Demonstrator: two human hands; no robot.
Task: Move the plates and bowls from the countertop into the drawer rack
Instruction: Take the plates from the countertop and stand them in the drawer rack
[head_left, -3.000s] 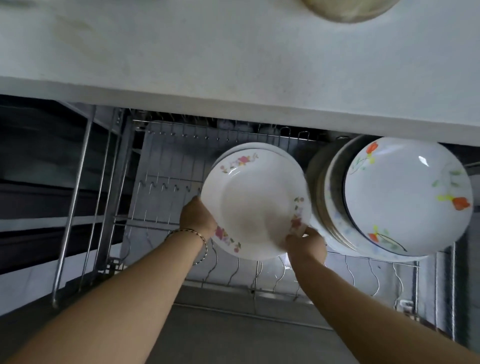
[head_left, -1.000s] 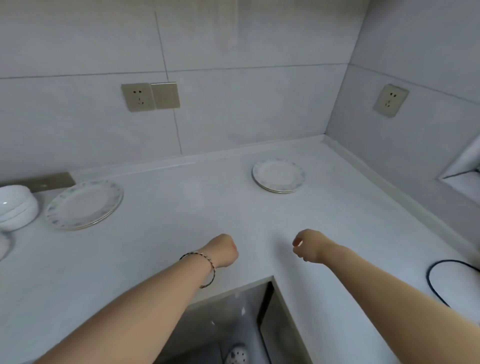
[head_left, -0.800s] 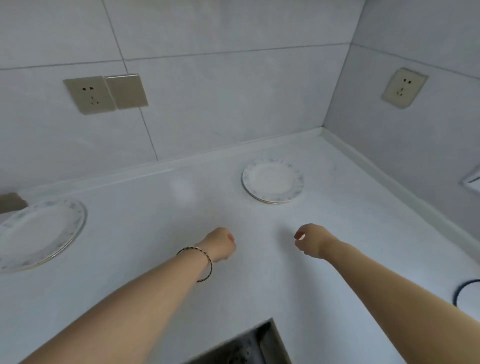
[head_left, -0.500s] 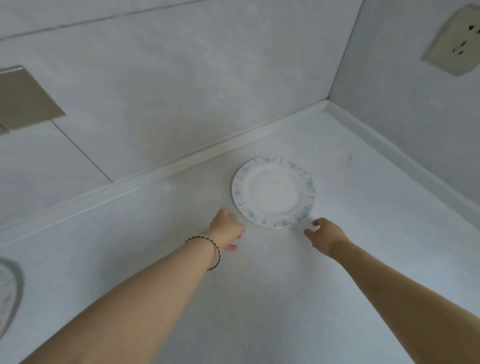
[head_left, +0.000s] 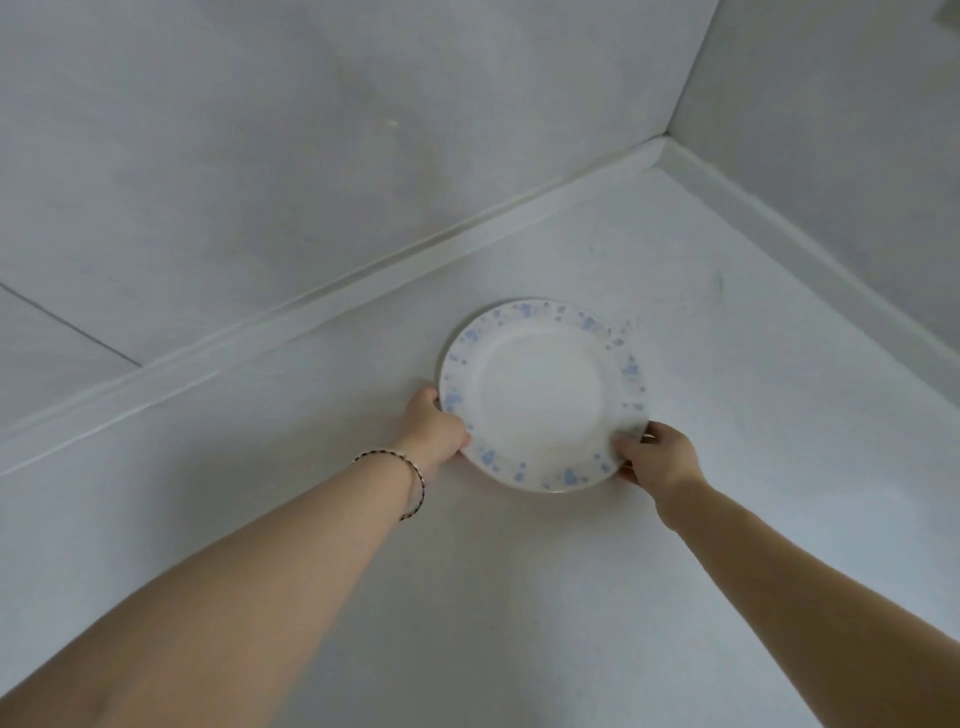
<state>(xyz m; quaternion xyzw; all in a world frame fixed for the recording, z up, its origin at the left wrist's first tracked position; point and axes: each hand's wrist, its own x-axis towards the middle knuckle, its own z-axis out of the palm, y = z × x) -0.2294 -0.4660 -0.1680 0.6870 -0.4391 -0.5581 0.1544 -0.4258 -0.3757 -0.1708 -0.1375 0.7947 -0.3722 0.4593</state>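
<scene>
A white plate (head_left: 543, 395) with a blue speckled rim lies on the white countertop (head_left: 519, 597) near the back right corner. My left hand (head_left: 434, 426) grips its left edge, fingers curled at the rim. My right hand (head_left: 657, 457) grips the plate's near right edge, thumb over the rim. The near edge of the plate looks slightly raised off the counter. The drawer rack is out of view.
Grey tiled walls (head_left: 311, 156) meet at the corner behind and to the right of the plate, with a raised white backsplash strip (head_left: 363, 291) along the counter's edge.
After setting a flowered plate in the rack, I turned to the counter. Both hands reached forward and took hold of the blue-rimmed plate's edges; half a second ago they were just short of it.
</scene>
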